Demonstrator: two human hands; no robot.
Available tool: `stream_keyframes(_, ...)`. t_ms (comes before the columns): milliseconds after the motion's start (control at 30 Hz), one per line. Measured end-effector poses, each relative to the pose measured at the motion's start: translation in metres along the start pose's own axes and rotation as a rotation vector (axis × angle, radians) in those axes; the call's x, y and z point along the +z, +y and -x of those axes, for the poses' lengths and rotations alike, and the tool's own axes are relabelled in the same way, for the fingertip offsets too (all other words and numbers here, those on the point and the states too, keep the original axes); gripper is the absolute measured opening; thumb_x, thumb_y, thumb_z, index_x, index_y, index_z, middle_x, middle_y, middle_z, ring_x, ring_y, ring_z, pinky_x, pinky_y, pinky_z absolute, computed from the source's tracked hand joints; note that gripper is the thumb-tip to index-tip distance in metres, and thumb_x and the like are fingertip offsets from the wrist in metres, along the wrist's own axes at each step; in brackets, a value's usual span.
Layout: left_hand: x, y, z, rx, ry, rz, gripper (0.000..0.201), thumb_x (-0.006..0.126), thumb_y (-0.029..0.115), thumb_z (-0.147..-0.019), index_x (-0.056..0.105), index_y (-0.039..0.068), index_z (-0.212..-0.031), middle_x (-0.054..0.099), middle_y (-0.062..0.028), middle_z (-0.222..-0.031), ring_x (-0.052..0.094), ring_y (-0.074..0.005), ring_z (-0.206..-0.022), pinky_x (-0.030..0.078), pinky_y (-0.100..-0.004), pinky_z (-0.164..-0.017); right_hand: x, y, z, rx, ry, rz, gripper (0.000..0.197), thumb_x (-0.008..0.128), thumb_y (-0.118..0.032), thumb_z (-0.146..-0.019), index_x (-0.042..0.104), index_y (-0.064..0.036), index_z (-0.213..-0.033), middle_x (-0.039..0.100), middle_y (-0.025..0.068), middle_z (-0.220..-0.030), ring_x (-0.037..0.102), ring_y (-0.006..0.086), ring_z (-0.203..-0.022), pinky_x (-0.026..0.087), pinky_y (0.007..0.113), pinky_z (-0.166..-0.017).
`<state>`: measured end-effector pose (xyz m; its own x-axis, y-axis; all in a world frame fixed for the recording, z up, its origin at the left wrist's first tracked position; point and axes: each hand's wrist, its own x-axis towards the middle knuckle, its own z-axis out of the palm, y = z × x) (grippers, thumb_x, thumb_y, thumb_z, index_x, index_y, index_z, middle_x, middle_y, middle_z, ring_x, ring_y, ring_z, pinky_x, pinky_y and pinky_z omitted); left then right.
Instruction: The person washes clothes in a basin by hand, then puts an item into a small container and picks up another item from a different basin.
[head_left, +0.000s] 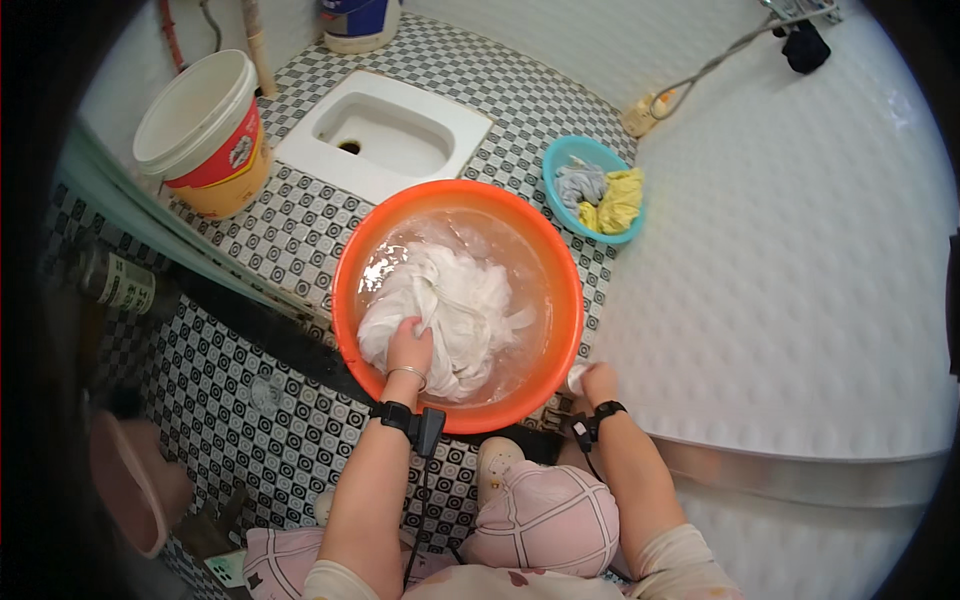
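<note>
A bundle of white cloth lies soaking in cloudy water inside a large orange basin. My left hand is closed on a fold of that cloth, at its near left side. Just outside the basin's right rim, my right hand is closed around a small white object. Most of that object is hidden by the fingers, so its kind cannot be told.
Behind the basin is a white squat toilet in the patterned tile floor. A turquoise basin with grey and yellow cloths stands by the white wall. A large bucket is at far left, a pink basin at near left.
</note>
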<state>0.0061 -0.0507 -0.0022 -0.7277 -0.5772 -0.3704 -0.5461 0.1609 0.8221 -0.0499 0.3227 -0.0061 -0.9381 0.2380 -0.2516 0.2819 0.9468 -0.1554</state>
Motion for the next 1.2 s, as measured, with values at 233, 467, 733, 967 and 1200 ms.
stream_keyframes(233,-0.025,-0.009,-0.018,-0.101,0.174,0.353,0.04,0.046,0.028,-0.087,0.059,-0.006,-0.103,0.06,-0.0219,-0.103,0.055,-0.0336,-0.098,0.043,-0.0378,-0.087,-0.061,-0.14,0.027,-0.161,-0.005,-0.665,0.02,0.063,-0.016,-0.075,0.068,0.0002,-0.086,0.066,0.0177,-0.076,0.065,0.0213,-0.071,0.05,0.031,-0.064)
stream_keyframes(467,-0.001,-0.047,-0.019,-0.28,0.145,0.881,0.041,0.042,0.027,-0.089,0.058,-0.008,-0.104,0.06,-0.0147,-0.1,0.054,-0.0244,-0.093,0.043,-0.0333,-0.083,0.012,-0.277,0.051,-1.125,-0.346,-0.252,0.014,0.056,-0.013,-0.08,0.064,-0.0019,-0.082,0.063,0.016,-0.079,0.061,0.0327,-0.076,0.049,0.038,-0.07)
stream_keyframes(733,-0.024,-0.037,0.01,-0.433,0.276,1.084,0.04,0.045,0.023,-0.088,0.052,-0.002,-0.119,0.058,-0.0152,-0.113,0.055,-0.0246,-0.104,0.042,-0.0321,-0.089,0.056,-0.262,0.048,-1.091,0.102,0.224,0.048,0.051,-0.017,-0.081,0.044,-0.0001,-0.125,0.043,0.0175,-0.132,0.042,0.033,-0.12,0.032,0.052,-0.098)
stream_keyframes(967,-0.011,-0.034,0.016,-0.409,0.279,0.688,0.046,0.049,0.012,-0.084,0.041,-0.004,-0.126,0.054,-0.0187,-0.12,0.053,-0.0287,-0.111,0.04,-0.0334,-0.095,0.046,-0.257,0.055,-1.52,-0.269,0.385,0.053,0.045,-0.029,-0.087,0.04,-0.0042,-0.134,0.036,0.0136,-0.143,0.036,0.0231,-0.131,0.026,0.046,-0.107)
stream_keyframes(1200,0.016,-0.038,0.007,-0.259,0.526,0.678,0.052,0.057,0.007,-0.076,0.043,-0.004,-0.125,0.054,-0.0222,-0.119,0.052,-0.0317,-0.112,0.04,-0.0346,-0.095,0.008,-0.258,0.04,-1.02,0.009,0.269,0.038,0.068,-0.024,-0.073,0.056,-0.006,-0.104,0.052,0.0165,-0.111,0.052,0.0301,-0.099,0.037,0.043,-0.09)
